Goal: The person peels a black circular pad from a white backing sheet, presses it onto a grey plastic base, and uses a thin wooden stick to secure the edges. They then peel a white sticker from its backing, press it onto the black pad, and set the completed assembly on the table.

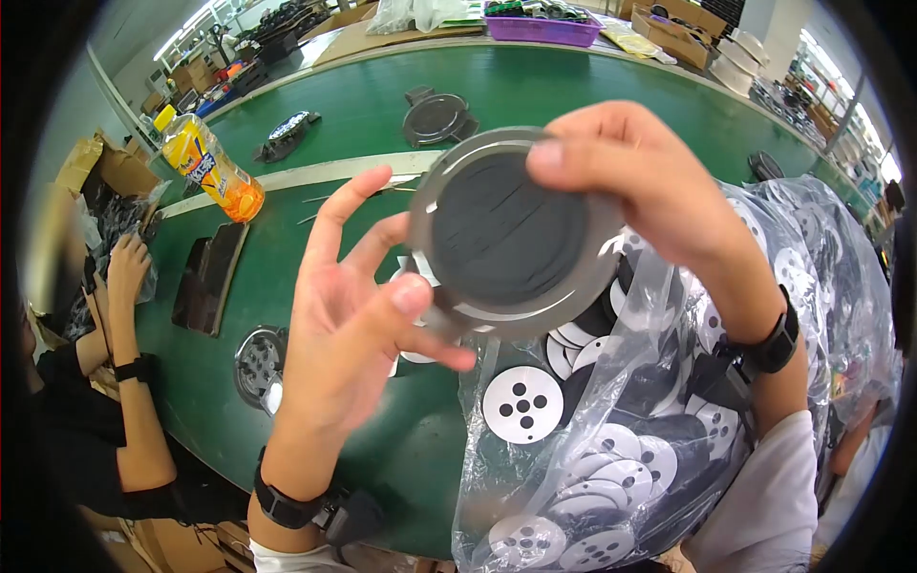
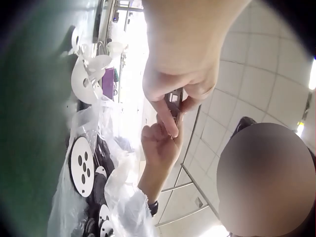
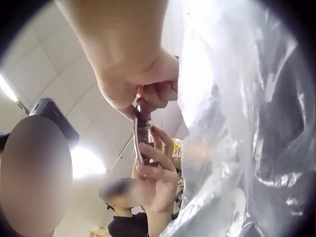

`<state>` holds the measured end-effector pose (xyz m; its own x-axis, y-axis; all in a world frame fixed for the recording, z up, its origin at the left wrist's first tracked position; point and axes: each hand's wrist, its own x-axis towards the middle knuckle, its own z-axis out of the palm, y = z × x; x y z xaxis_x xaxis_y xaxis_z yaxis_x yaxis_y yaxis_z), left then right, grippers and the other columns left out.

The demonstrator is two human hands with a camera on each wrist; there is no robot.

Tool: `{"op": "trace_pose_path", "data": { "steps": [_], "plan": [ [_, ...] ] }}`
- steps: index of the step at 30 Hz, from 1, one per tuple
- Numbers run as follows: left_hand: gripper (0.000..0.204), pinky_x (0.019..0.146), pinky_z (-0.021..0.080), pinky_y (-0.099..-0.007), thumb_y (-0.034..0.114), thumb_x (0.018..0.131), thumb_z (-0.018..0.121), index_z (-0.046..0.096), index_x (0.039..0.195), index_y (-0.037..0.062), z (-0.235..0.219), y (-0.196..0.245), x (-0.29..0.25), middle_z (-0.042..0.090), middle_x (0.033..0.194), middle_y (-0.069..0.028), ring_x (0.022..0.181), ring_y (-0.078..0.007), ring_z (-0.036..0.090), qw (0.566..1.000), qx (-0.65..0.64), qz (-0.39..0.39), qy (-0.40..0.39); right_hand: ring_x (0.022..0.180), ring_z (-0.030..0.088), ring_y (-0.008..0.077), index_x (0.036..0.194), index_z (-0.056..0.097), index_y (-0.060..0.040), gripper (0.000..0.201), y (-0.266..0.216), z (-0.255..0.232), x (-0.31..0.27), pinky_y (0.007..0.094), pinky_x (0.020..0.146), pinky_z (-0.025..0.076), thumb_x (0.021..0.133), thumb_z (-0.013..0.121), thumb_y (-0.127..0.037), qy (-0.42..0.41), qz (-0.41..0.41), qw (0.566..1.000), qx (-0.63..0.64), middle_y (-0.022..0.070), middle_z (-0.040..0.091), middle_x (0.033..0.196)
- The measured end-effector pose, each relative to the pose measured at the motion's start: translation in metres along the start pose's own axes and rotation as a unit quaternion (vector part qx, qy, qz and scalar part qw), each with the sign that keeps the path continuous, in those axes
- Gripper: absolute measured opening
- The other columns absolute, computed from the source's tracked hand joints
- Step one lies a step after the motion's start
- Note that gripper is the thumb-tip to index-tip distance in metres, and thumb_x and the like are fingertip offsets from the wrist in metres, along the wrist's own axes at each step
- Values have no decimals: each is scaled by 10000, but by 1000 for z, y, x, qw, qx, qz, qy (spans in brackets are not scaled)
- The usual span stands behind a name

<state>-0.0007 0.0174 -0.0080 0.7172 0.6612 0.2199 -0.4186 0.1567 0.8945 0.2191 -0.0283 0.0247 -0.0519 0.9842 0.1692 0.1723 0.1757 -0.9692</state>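
A round grey plastic cover [image 1: 511, 229] with a dark, streaked middle and a shiny rim is held up in front of me, blurred at its edge. My right hand [image 1: 640, 172] pinches its upper right rim, thumb on the dark face, fingers behind. From the lower left, my left hand [image 1: 349, 315] holds the rim between thumb and fingers, its index finger pointing up and free. The right wrist view has the cover [image 3: 140, 133] nearly edge-on, with left fingertips on its lower end. Beneath lies a clear plastic bag [image 1: 611, 477] of white and black discs, one white disc [image 1: 522, 405] having several dark holes.
A round black part [image 1: 439, 118] and a smaller one [image 1: 285, 134] lie on the green surface behind. To the left are an orange drink bottle [image 1: 212, 167], a dark phone-like slab [image 1: 210, 277] and another round part [image 1: 260, 365]. Another person's arm [image 1: 134, 411] is at far left.
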Motion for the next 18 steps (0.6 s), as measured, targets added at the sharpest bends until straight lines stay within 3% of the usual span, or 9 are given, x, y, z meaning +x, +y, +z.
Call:
{"op": "trace_pose_path", "data": {
  "steps": [1,4,6,7,9,14,15,16,18],
  "plan": [
    [572,665,574,-437,263,842,534,279,1293,20,-7,-4,1,432,1174,-199,964,-295,570,1000,-7,1,3,469,312,-11,680,621,-71,283,-2,-8,2,194,422,205,807,627,-323,37,-11,999,-38,-93,434,546],
    [580,646,563,-407,346,824,485,340,1264,-3,-10,-2,4,452,1180,-208,989,-288,564,990,21,-41,130,483,306,-24,852,646,-41,314,-5,-53,5,174,433,220,833,608,-352,129,-27,987,-93,-95,481,607],
    [494,650,537,-377,329,833,464,417,1202,4,-19,-2,5,476,1150,-183,976,-261,560,990,33,-31,134,528,403,60,890,628,20,457,19,-87,22,226,485,320,813,600,-430,276,-92,924,-249,-38,439,576],
    [459,628,513,-338,317,840,462,436,1179,10,-24,-3,5,490,1118,-159,930,-235,562,984,70,-15,163,528,403,60,890,628,20,457,33,-97,23,226,485,320,813,600,-430,276,-92,924,-249,-38,439,576],
    [351,589,429,-253,278,857,464,492,1099,24,-27,-4,8,512,1021,-84,813,-162,541,967,151,18,206,597,459,108,1095,532,52,568,54,-112,20,259,553,380,819,583,-441,373,-9,787,-491,18,493,649],
    [290,626,424,-262,209,821,543,517,1049,33,-45,23,7,523,964,-49,825,-135,521,940,246,49,231,641,455,111,1087,503,-8,434,56,-113,20,262,591,383,834,559,-356,303,-11,849,-433,34,496,713],
    [328,650,427,-277,207,775,600,519,1048,43,-49,34,4,530,955,-46,830,-143,520,864,470,25,180,646,445,100,1042,518,-31,350,51,-107,21,250,593,376,845,542,-319,264,-37,876,-403,20,488,720],
    [377,675,430,-291,204,729,658,520,1047,54,-56,46,-2,537,945,-43,835,-151,519,736,667,-5,117,646,445,100,1042,518,-31,350,44,-99,21,250,593,376,845,542,-319,256,-44,880,-396,20,488,720],
    [599,766,444,-347,242,509,803,535,1003,34,-93,67,-24,579,925,-136,911,-252,563,650,753,-100,10,654,422,80,987,514,-67,219,26,-82,14,224,596,358,862,498,-245,127,-29,952,-278,-15,468,722]
  ]
}}
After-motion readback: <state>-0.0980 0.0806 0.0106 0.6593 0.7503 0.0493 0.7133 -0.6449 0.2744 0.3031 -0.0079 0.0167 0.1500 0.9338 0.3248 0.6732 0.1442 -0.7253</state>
